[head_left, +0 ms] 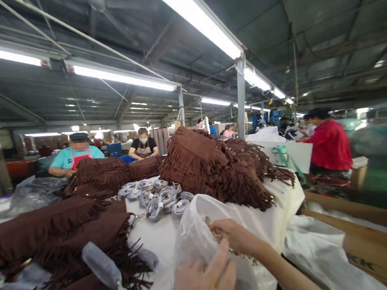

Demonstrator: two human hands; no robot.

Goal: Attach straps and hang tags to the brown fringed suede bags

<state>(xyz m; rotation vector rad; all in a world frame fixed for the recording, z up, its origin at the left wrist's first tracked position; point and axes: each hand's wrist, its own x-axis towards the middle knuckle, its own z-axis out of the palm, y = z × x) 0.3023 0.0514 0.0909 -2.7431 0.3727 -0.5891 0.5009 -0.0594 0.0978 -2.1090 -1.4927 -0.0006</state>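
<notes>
A translucent white plastic bag [195, 221] stands on the table in front of me with its mouth gaping. My right hand [233, 236] reaches in at its opening, fingers curled together. Small gold-toned metal bits show by those fingertips, but what they grip is too small to make out. Lower down, my left hand [205, 279] is against the near side of the bag, blurred, its fingers stretched out. Just beyond the bag lie several coiled grey straps in wrapping [161, 199] with metal clasps.
A tall heap of brown fringed pieces [208, 161] rises behind the bag. More brown fringed pieces [52, 229] cover the left side, with a wrapped grey strap [102, 263] on top. At right are a cardboard box [385, 250] and white plastic sheeting [317, 238]. Co-workers sit across the table.
</notes>
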